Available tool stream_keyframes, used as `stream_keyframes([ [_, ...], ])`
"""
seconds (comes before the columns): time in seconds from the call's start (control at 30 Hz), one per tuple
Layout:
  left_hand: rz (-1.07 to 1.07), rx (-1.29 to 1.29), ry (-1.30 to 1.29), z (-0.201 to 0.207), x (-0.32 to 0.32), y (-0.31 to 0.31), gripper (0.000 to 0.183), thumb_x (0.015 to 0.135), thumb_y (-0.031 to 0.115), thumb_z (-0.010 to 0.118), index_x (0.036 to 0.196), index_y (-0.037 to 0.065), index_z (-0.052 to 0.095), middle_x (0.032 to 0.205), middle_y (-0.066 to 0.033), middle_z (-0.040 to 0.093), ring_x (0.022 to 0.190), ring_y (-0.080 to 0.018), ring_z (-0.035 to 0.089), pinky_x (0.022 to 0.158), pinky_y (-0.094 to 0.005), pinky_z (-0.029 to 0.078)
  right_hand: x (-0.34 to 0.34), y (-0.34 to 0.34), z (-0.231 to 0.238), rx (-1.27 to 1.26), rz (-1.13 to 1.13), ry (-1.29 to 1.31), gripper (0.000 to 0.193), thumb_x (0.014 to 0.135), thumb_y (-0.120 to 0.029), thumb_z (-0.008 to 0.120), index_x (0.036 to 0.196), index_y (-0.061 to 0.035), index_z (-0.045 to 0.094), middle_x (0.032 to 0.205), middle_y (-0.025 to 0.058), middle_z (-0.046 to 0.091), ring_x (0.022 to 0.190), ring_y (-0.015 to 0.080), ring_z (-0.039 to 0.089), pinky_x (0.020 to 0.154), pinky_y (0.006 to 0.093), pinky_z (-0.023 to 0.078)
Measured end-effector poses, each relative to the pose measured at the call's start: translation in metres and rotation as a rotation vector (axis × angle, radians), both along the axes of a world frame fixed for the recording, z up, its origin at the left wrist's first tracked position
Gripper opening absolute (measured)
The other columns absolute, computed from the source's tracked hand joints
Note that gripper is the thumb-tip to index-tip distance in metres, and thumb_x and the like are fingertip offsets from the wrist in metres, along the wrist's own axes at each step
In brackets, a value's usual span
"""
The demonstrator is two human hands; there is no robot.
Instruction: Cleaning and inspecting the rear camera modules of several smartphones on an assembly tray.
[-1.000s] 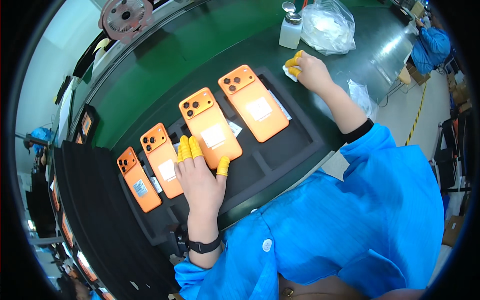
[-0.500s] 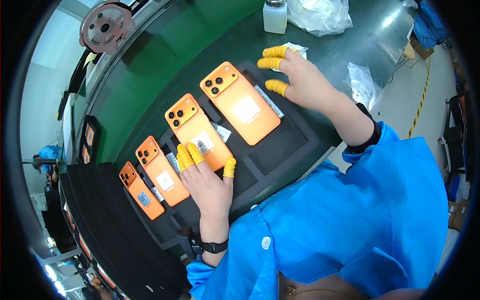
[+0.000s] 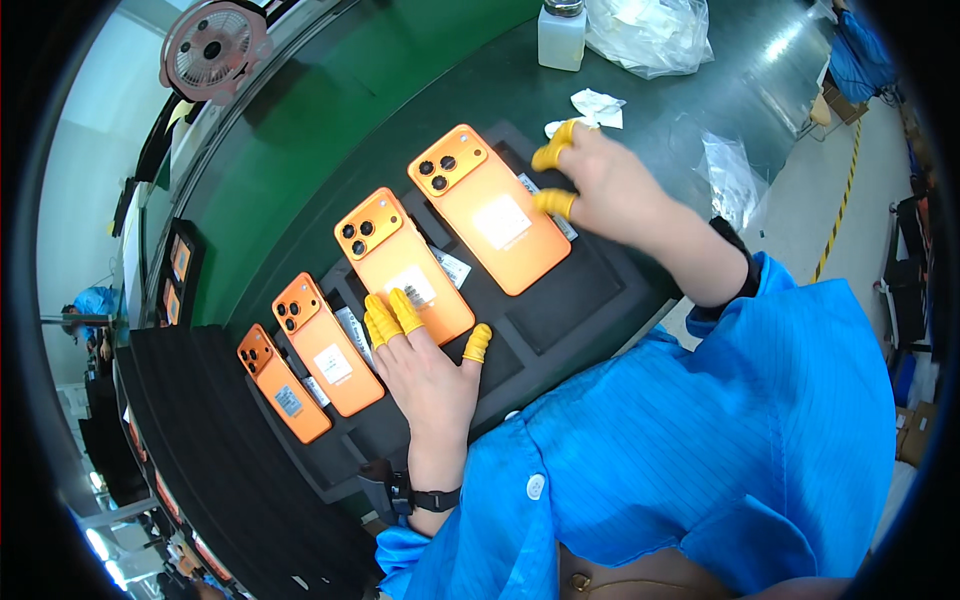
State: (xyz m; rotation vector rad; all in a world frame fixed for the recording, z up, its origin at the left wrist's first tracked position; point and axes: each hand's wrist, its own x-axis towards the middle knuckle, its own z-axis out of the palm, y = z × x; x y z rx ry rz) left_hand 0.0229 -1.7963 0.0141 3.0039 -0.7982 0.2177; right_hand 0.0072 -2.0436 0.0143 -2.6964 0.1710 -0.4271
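Note:
Several orange smartphones lie backs up in a row on a black foam tray (image 3: 565,305). My left hand (image 3: 430,385), with yellow finger cots, rests its fingertips on the lower part of one phone (image 3: 385,240), thumb spread beyond that phone's lower right edge. To its left are a second phone (image 3: 325,345) and a smaller-looking one (image 3: 280,385) at the end. My right hand (image 3: 615,190), also in yellow finger cots, hovers beside the rightmost phone (image 3: 465,210), thumb and fingers apart with nothing seen between them. A printed label strip (image 3: 565,222) shows at that phone's right edge.
Crumpled white wipes (image 3: 600,108) lie beyond my right hand. A square dispenser bottle (image 3: 562,40) and a clear plastic bag (image 3: 650,35) stand at the back. Another plastic sheet (image 3: 730,180) lies right. A fan (image 3: 212,50) is far left; black ridged foam (image 3: 220,450) stands left.
My right hand has moved toward me and slightly right, its fingers more bent. My left hand has slid a little right and nearer me on the phone. The whole view has shifted slightly.

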Motion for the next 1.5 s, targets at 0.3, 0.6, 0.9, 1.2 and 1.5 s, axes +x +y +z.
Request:
stream_keyframes([
  [0.3, 0.032, -0.024, -0.081, -0.004, 0.0, -0.002, 0.066, 0.059, 0.046, 0.071, 0.09, -0.009, 0.05, 0.086, -0.0224, 0.046, 0.084, -0.0361, 0.046, 0.083, -0.0434, 0.036, -0.013, 0.024, 0.001, -0.192, 0.053, 0.098, 0.069, 0.064, -0.046, 0.066, 0.106, 0.0064, 0.051, 0.12, 0.0214, 0.039, 0.114, 0.0334, 0.034, 0.097, 0.0459, 0.022],
  [0.6, 0.136, 0.023, 0.051, 0.002, 0.002, -0.011, 0.062, 0.06, 0.044, 0.071, 0.086, -0.008, 0.05, 0.084, -0.0239, 0.048, 0.086, -0.036, 0.047, 0.081, -0.0415, 0.038, -0.013, 0.033, 0.002, -0.12, 0.053, 0.323, 0.072, 0.06, -0.047, 0.069, 0.104, 0.0073, 0.05, 0.125, 0.0237, 0.032, 0.118, 0.0352, 0.03, 0.099, 0.0494, 0.018],
  [0.9, 0.158, -0.084, 0.277, 0.004, -0.001, -0.002, 0.082, 0.073, 0.036, 0.062, 0.12, -0.015, 0.02, 0.105, -0.0319, 0.04, 0.09, -0.0432, 0.046, 0.08, -0.044, 0.039, -0.016, 0.038, -0.003, 0.093, 0.096, -0.056, 0.07, 0.059, -0.04, 0.072, 0.107, 0.0027, 0.045, 0.127, 0.0229, 0.029, 0.121, 0.038, 0.024, 0.099, 0.0507, 0.017],
  [1.2, -0.003, -0.441, 0.23, -0.006, 0.001, 0.015, 0.067, 0.083, 0.033, 0.049, 0.121, -0.013, 0.019, 0.125, -0.0347, 0.025, 0.112, -0.046, 0.033, 0.094, -0.0424, 0.03, -0.018, 0.041, 0.0, 0.117, 0.323, -0.268, 0.061, 0.065, -0.037, 0.067, 0.107, 0.0004, 0.043, 0.125, 0.0209, 0.032, 0.121, 0.0374, 0.025, 0.098, 0.0519, 0.017],
  [1.5, -0.046, -0.734, 0.289, -0.006, 0.001, 0.018, 0.051, 0.087, 0.03, 0.041, 0.117, -0.009, 0.028, 0.126, -0.0303, 0.026, 0.115, -0.0428, 0.032, 0.096, -0.042, 0.027, -0.017, 0.041, -0.002, 0.114, 0.345, -0.314, 0.06, 0.067, -0.038, 0.065, 0.108, 0.0003, 0.043, 0.123, 0.0196, 0.036, 0.118, 0.0356, 0.031, 0.097, 0.0512, 0.02],
])
